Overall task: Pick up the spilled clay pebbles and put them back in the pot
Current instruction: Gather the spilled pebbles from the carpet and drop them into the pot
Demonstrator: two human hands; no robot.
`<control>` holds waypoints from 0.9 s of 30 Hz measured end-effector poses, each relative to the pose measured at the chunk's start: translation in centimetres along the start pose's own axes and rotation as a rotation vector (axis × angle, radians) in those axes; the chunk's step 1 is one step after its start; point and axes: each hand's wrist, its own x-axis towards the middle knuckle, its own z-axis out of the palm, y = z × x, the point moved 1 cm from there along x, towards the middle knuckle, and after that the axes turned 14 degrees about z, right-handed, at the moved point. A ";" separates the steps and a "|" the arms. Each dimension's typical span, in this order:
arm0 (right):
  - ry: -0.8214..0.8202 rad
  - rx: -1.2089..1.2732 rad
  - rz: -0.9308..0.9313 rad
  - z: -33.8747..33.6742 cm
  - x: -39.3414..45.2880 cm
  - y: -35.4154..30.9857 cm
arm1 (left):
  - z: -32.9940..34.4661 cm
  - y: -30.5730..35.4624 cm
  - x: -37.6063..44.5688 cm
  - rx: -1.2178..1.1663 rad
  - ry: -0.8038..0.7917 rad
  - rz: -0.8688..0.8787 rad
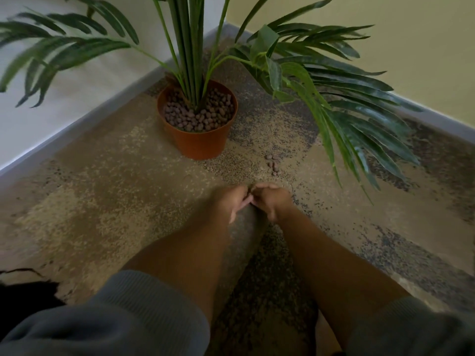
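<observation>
head view looks forward and down over both forearms, toward the pot (198,129) in the room's corner.

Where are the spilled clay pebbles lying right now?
In the head view, the spilled pebbles lie on the carpet, right of the orange pot, just beyond the right hand.

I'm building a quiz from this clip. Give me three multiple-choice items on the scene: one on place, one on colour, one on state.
1. Where do the spilled pebbles lie?
A. Right of the pot
B. On the skirting
C. Behind the pot

2. What colour is the pot?
A. White
B. Blue
C. Orange-brown

3. How do the left hand and right hand sit?
A. Inside the pot
B. Together, low over the carpet
C. Gripping the leaves

Answers: A, they lie on the carpet at its lower right; C, its wall shows it; B, fingers meet before the pot.
</observation>
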 end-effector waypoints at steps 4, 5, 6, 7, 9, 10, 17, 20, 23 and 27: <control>-0.220 0.258 0.139 0.7 -0.4 -0.5 | -1.1 0.5 -0.7 -0.475 0.066 -0.046; -0.269 0.287 0.160 0.9 -0.6 -0.7 | -1.3 0.4 -0.8 -0.555 0.080 -0.057; -0.312 0.317 0.173 1.2 -0.8 -0.8 | -1.6 0.4 -1.0 -0.628 0.084 -0.074; -0.345 0.343 0.180 1.5 -1.0 -0.9 | -1.9 0.3 -1.1 -0.677 0.084 -0.084; -0.402 0.380 0.187 2.3 -1.4 -1.1 | -2.3 0.6 -1.3 -0.733 0.096 -0.078; -0.427 0.397 0.188 2.6 -1.6 -1.2 | -2.4 0.9 -1.4 -0.752 0.118 -0.069; -0.466 0.405 0.148 6.1 -3.4 -2.8 | -3.7 4.2 -1.8 -0.891 0.470 0.074; -0.502 0.380 0.115 8.1 -5.1 -4.5 | -3.9 7.4 -2.2 -0.995 0.509 0.184; -0.584 0.431 0.089 10.0 -7.0 -6.5 | -4.0 11.1 -2.8 -1.072 0.503 0.301; -0.594 0.479 0.033 12.2 -8.9 -9.2 | -4.2 15.7 -3.7 -1.072 0.413 0.359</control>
